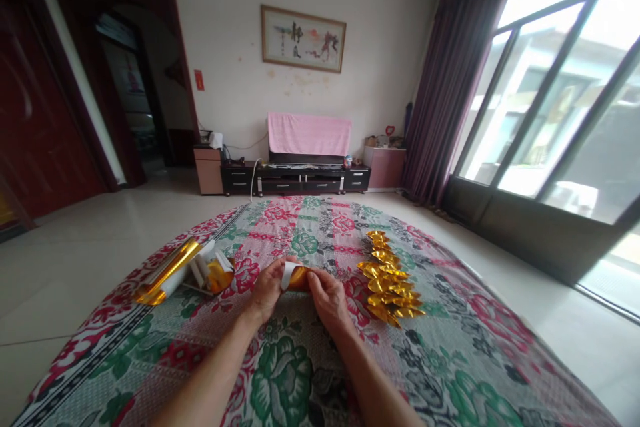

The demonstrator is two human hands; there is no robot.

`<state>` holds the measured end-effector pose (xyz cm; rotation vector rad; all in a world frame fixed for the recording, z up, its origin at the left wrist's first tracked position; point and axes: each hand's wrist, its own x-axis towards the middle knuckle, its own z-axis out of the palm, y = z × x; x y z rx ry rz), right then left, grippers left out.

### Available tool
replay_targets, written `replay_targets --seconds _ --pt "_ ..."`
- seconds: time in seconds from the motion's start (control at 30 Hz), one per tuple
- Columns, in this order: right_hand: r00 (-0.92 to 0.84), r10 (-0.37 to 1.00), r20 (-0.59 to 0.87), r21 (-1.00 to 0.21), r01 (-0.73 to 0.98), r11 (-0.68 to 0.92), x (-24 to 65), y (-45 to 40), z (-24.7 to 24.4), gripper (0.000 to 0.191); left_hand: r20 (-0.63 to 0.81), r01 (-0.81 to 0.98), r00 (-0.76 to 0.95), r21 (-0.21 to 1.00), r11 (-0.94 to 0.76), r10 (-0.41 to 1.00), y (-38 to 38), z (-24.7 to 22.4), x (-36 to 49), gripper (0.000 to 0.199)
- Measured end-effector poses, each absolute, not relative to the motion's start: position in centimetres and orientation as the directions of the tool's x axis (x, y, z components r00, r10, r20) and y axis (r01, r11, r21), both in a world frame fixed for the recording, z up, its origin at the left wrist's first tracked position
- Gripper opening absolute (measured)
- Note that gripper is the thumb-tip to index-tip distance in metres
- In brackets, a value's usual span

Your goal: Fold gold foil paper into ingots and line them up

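Observation:
Between my two hands, above the middle of the cloth, is a piece of gold foil paper [299,278] with a white underside, curled at its left end. My left hand [269,288] pinches the white-edged left end. My right hand [327,293] grips the right end with thumb and fingers. To the right lies a cluster of folded gold foil ingots [393,287], laid in a row running away from me. On the left rest a roll of gold foil paper [173,273] and a stack of white-backed foil sheets [213,270].
A flowered cloth [280,373] in red, green and grey covers the round surface before me. Beyond it stand a low black TV cabinet [300,183] and a pink towel [310,133] over a screen. Windows [550,100] and a purple curtain [445,80] are at the right.

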<state>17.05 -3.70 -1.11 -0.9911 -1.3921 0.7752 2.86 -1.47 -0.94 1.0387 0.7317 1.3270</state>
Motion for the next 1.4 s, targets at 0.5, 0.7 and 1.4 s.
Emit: replay_targets --seconds 0.5,0.7,1.4 --pt "0.147 0.918 0.369 -0.926 0.143 0.349 16.7 -3.9 -1.0 0.025 0.115 -0.438 0.193 0.899 -0.020 0.975 -1.8 -0.5 3.0 0.046" --pt "0.234 0.894 0.383 -0.924 0.114 0.366 16.8 -3.6 -1.4 0.022 0.029 -0.453 0.143 0.891 0.040 0.989 -1.5 -0.7 3.1 0.049" --pt "0.298 0.892 0.341 -0.934 -0.003 0.358 17.2 -3.0 -1.6 0.046 0.034 -0.353 0.169 0.935 0.028 0.985 -1.5 -0.7 3.3 0.029"
